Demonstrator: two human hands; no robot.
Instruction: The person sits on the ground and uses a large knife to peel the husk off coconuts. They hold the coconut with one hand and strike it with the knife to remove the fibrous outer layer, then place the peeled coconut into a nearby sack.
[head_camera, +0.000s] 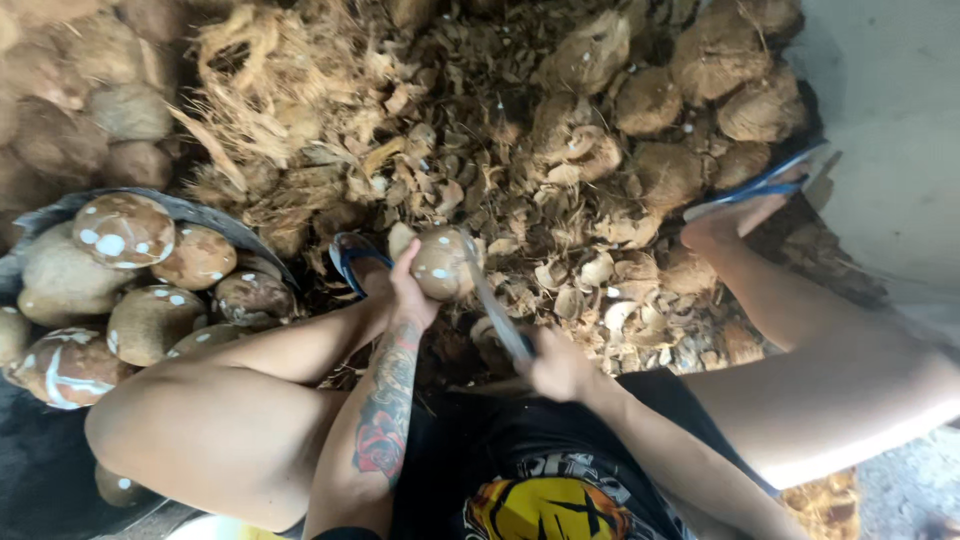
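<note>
While the coconut (443, 262) sits gripped in the left hand (408, 290), held out just above the ground between the knees, its brown shell already shows pale nicks where the outer skin has been shaved off, though most of the surface is still brown. The left fingers wrap around its near side, closed firmly on it. The right hand (560, 368) is clenched on the handle of a long blade (495, 305), whose edge lies against the coconut's right flank. To the left, a dark basin (215, 222) holds a heap of similar nuts (150, 285), all brown with white chipped spots, so a good number look already worked. Ahead and to the right lies a wide litter of shell chips (560, 270) and torn husk (270, 90), with rough, hairy coconuts (700, 90) piled beyond, which look untouched and suggest plenty left to do. Both feet wear blue sandals (352, 255) planted in the litter, and a pale concrete surface (890, 130) shows at the far right.
</note>
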